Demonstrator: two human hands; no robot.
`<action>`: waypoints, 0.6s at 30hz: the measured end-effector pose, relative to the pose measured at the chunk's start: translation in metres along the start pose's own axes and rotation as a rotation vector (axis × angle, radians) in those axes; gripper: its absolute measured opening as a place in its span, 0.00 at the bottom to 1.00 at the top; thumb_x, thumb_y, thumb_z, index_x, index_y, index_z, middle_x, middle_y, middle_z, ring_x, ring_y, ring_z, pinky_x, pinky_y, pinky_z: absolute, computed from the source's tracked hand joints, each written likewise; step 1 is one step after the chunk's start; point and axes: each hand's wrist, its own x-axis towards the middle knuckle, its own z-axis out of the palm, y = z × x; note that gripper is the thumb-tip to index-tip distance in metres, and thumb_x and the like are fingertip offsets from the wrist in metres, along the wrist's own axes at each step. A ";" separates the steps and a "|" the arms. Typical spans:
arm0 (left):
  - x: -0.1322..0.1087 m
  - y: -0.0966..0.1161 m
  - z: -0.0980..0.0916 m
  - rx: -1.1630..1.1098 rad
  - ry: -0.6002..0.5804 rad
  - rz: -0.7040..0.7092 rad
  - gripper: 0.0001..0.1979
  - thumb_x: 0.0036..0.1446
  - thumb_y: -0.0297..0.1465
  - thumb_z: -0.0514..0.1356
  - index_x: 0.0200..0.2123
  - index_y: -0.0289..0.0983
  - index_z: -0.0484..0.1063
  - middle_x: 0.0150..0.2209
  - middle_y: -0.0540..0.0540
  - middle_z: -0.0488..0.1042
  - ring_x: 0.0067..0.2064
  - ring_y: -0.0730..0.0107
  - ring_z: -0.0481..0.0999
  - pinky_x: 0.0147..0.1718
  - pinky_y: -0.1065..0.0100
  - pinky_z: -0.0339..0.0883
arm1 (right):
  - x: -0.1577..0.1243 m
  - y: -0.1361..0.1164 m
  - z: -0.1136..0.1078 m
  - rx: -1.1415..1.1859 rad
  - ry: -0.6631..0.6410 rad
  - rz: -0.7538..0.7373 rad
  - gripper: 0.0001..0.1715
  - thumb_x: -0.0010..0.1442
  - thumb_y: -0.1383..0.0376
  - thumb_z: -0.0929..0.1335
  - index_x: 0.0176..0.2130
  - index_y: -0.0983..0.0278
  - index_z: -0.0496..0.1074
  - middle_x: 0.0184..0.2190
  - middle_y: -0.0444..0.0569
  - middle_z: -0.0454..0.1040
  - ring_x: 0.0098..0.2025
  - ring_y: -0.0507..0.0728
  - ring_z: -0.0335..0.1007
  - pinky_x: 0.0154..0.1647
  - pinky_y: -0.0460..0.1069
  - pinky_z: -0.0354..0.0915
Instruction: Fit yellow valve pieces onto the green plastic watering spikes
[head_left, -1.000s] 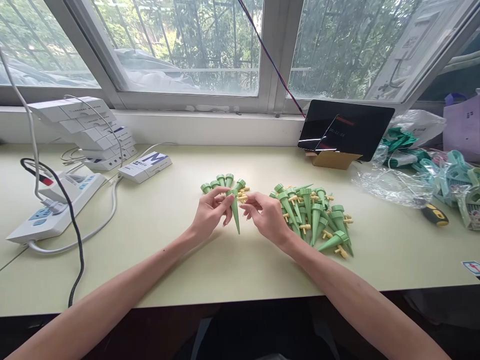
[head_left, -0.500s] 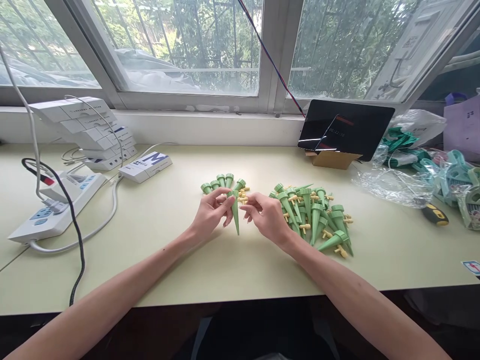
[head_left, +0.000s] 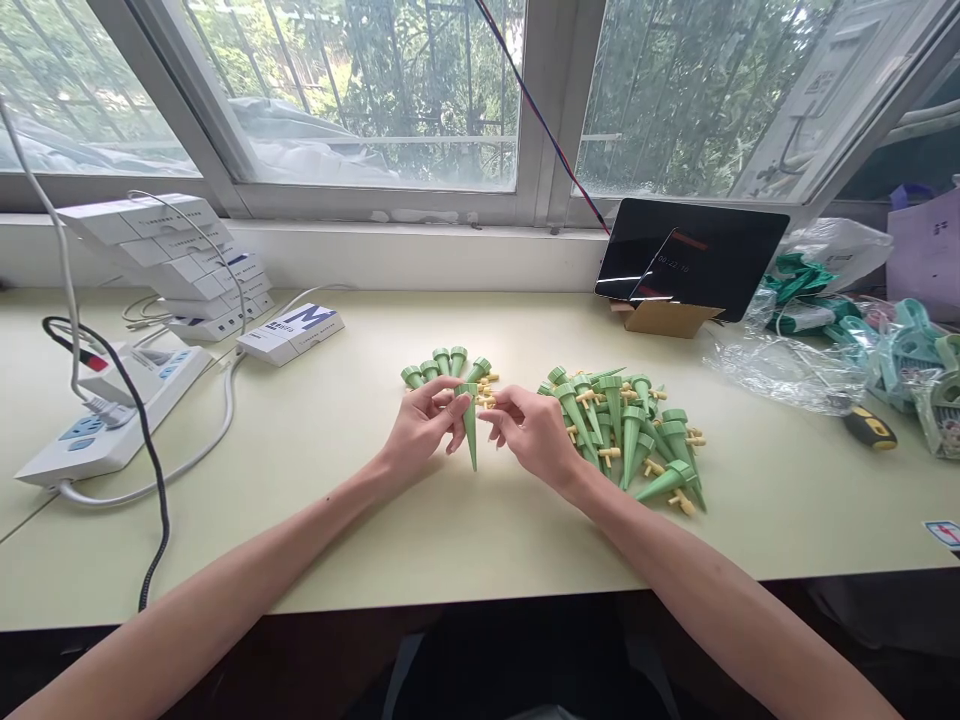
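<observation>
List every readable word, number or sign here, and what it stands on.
"M": blue-labelled white box.
Timer digits on the dark screen: too blurred to read.
Print on the stacked white boxes: too small.
Sticker at far right: unreadable.

- The green cone is moulded plastic, smooth, with a soft sheen; the heaped cones look the same.
- Their yellow fittings are matt plastic.
- The table has a smooth, matt, pale top.
- The power strip is white plastic, faintly glossy.
- The tablet has a glossy black face that mirrors light.
- The box under it is plain brown cardboard, matt.
- The bag is clear, crinkled plastic film.
</observation>
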 end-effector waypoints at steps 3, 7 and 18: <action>0.000 0.000 0.000 -0.004 0.009 -0.008 0.13 0.58 0.40 0.65 0.41 0.38 0.72 0.18 0.56 0.67 0.15 0.77 0.65 0.16 0.72 0.59 | 0.000 0.001 0.001 0.005 0.002 -0.008 0.14 0.65 0.57 0.68 0.31 0.62 0.65 0.25 0.44 0.72 0.23 0.52 0.74 0.24 0.46 0.71; 0.000 0.001 0.000 -0.007 0.015 -0.008 0.13 0.58 0.41 0.66 0.41 0.39 0.72 0.17 0.56 0.66 0.14 0.77 0.65 0.16 0.72 0.59 | 0.000 0.002 0.001 -0.009 -0.003 -0.004 0.13 0.65 0.58 0.68 0.32 0.62 0.65 0.23 0.43 0.71 0.23 0.52 0.74 0.24 0.46 0.71; -0.001 0.003 0.001 0.010 0.017 0.015 0.12 0.58 0.40 0.66 0.40 0.39 0.72 0.17 0.57 0.65 0.15 0.77 0.65 0.16 0.72 0.59 | 0.000 -0.003 -0.002 -0.025 -0.032 0.037 0.16 0.65 0.55 0.68 0.31 0.63 0.65 0.20 0.41 0.70 0.20 0.51 0.72 0.23 0.46 0.68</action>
